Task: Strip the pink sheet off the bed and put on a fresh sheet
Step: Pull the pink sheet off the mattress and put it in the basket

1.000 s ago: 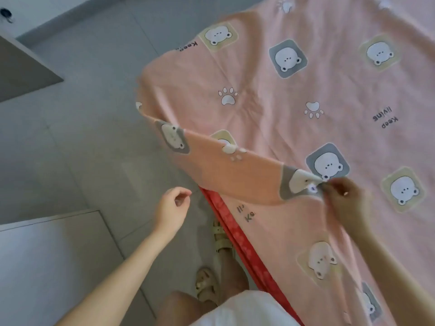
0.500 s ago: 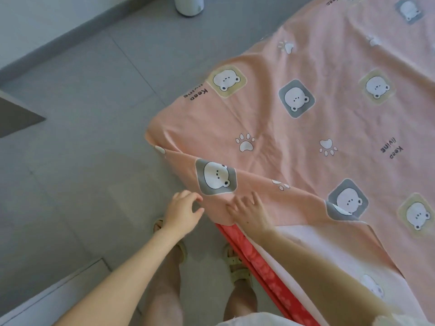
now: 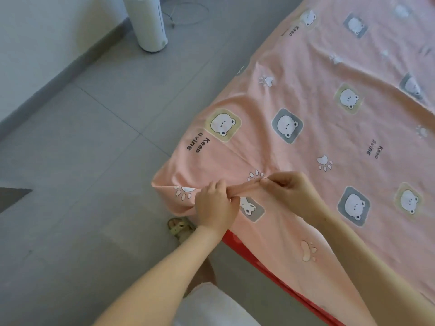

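Now pink sheet [image 3: 329,142] inside both grips [image 3: 215,204] [image 3: 293,191]

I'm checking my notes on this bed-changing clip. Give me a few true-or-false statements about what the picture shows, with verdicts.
1. The left hand and the right hand both grip a bunched fold of the pink sheet. True.
2. The sheet is plain, without prints. False: it carries bear faces, paw prints and the words "Keep living".
3. A white cylinder stands on the grey floor. True.
4. The bed edge below the sheet is blue. False: it is red.
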Motion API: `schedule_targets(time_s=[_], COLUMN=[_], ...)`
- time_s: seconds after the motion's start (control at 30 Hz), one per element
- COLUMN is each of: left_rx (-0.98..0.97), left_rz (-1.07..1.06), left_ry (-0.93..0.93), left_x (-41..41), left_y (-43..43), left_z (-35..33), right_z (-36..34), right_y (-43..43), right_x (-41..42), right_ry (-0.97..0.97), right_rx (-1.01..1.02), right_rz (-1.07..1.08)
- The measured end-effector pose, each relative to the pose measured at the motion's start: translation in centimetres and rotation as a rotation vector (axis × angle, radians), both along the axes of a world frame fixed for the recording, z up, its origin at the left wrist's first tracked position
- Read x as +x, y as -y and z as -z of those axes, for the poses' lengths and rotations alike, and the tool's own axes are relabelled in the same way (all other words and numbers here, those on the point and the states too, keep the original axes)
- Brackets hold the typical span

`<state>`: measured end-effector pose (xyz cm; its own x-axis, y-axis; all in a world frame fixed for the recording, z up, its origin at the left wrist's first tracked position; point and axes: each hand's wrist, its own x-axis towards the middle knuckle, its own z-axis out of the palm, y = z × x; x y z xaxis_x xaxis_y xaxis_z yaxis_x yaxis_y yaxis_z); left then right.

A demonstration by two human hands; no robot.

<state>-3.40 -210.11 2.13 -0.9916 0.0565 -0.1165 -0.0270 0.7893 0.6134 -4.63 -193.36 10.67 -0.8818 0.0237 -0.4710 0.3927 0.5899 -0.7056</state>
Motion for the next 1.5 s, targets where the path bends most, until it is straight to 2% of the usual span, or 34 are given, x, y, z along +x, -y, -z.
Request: schedule_targets(time_s=[0.13,0.3,0.53,0.63,0.77,0.87,0.93,1.0,1.13,1.27,1.37,1.5], left_rx=[-0.067,-0.207,-0.388,-0.437,-0.435,-0.379,-0.271,-0.232,-0.209,-0.065,-0.060,-0.109], left_rz=[0.218,0.459,0.555,0.544,0.734,0.899,0.955,1.021,1.091,1.007,0.992,0.885], left_ry=[0.028,0.137,0.201,0.159,0.145,0.318,0.443,0.501,0.456,0.376,0.254,-0.039], left_x=[-6.3,-14.9,-25.4,-29.6,-38.5,-43.6,-46.3,-48.8,-52.5,-55.4,-58.7,-64.2], left_y=[2.2,4.6,10.0,13.3,16.1,15.8,15.8,15.7,14.1,10.4,6.4,0.2], left_z=[-1.9,-4.2,-7.7,-8.3,-10.0,-12.2,-13.6,-14.5,-15.6,-16.4,-17.0,-17.8], right_z=[-2.5,-3.5,-5.0,-5.5,-6.0,-5.6,-5.5,-5.4,-5.0,-5.7,-7.5,-9.3], right_y=[-2.1,-3.3,-3.2,-4.7,-4.3,-2.4,-1.3,-0.5,-0.1,-2.3,-5.3,-12.7], right_x=[-3.1,-6.6,-12.0,-13.2,-14.1,-14.9,-15.1,-15.1,-15.2,-16.3,-18.9,-24.3], right_ry=[-0.056,-0.090,-0.198,-0.251,-0.183,0.004,0.151,0.192,0.053,-0.164,-0.227,-0.341], right_rx=[0.060,0.187,0.492,0.660,0.993,1.111,1.096,0.958,0.584,0.347,0.372,0.460], right_rz=[0.171,0.274,0.568,0.645,0.723,0.810,0.889,1.052,1.420,1.748,1.806,1.798])
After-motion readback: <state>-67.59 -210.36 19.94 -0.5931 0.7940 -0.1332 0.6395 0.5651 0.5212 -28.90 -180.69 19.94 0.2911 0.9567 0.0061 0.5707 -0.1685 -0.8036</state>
